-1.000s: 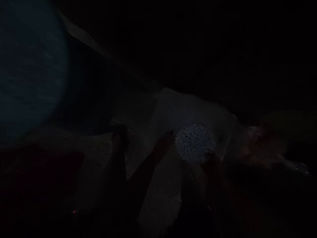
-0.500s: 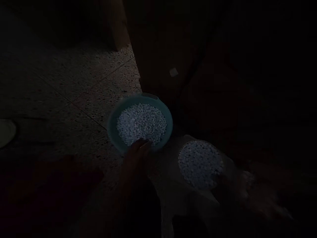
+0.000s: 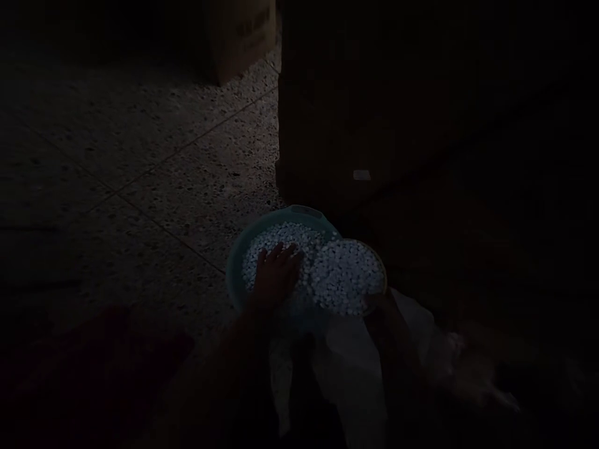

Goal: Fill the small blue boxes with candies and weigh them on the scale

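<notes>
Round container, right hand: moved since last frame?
Yes, left: against the pale label, the round container has gone from lower right to roughly below, overlapping the green basin in view.

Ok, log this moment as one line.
left hand: spread on pale pieces in teal basin | right hand: gripping filled round dish at basin's right side | nearby: whitish material | light: very dim

The basin [image 3: 235,265] stands on the floor [image 3: 163,187], with pellets [image 3: 284,233] in it; the left hand [image 3: 275,275] is over these pellets; at the basin's right is the bowl [image 3: 384,271], also with pellets, and the right hand [image 3: 382,305] at its near edge; farther behind stands the carton [image 3: 248,40].
</notes>
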Demonstrator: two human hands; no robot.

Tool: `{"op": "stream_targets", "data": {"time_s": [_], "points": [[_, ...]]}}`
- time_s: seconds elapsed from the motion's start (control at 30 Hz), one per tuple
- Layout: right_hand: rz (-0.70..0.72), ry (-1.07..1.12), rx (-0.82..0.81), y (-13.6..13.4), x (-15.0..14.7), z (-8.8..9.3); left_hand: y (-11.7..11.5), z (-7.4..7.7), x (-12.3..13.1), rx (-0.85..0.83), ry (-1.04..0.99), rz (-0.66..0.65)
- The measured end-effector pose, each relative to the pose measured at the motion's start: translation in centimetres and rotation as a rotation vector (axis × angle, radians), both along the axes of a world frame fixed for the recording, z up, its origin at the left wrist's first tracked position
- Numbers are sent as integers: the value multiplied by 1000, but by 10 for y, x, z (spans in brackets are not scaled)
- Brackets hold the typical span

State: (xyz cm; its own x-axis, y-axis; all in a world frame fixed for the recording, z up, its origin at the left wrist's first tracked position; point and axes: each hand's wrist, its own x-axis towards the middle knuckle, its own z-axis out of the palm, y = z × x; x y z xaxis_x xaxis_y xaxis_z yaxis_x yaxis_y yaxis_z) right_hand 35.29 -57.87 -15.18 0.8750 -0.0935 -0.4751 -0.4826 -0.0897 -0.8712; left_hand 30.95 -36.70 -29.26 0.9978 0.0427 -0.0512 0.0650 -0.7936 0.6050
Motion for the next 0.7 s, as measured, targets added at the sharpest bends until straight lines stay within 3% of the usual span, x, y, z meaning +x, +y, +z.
{"op": "stream_targets", "data": {"time_s": [0.1, 0.27, 0.5, 0.7], "points": [[-51, 125, 75, 10, 0, -3, 3, -2, -1, -32, 14, -3], [-84, 106, 0, 24, 1, 1, 10, -6, -3, -117, -9, -25], [-71, 76, -337, 33, -3, 10, 25, 0, -20, -168, -9, 13], [-19, 78, -520, 43, -12, 23, 25, -2, -25, -258, -34, -6]]}}
